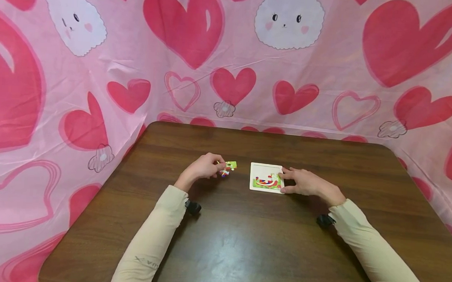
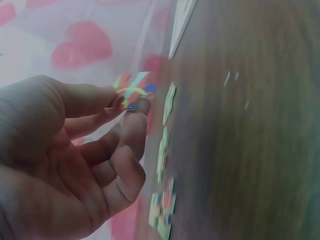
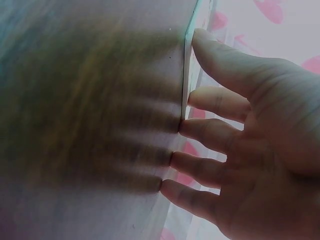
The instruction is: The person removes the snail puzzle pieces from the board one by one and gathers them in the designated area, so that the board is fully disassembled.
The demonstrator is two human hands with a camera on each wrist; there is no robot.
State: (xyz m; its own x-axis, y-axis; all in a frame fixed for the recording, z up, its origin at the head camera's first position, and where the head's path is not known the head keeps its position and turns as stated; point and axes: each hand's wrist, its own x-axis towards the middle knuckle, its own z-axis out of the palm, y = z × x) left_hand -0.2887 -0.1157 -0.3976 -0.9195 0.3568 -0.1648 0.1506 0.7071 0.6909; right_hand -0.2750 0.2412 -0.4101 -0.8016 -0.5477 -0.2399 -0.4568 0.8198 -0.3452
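My left hand pinches a small jigsaw piece between thumb and fingertips, raised off the table in the left wrist view. The piece is printed in orange, blue and yellow. Beyond it, several loose green-edged jigsaw pieces lie flat on the wood. To the right sits a square white puzzle tray, its lower part filled with a colourful picture. My right hand rests at the tray's right edge, fingers spread and fairly straight. Its thumb and index finger touch the tray's side, while other fingertips meet the tabletop in the right wrist view.
The brown wooden table has rounded far corners. A pink cloth with hearts and rabbit faces hangs behind it and along both sides. Black wrist cameras sit at both cuffs.
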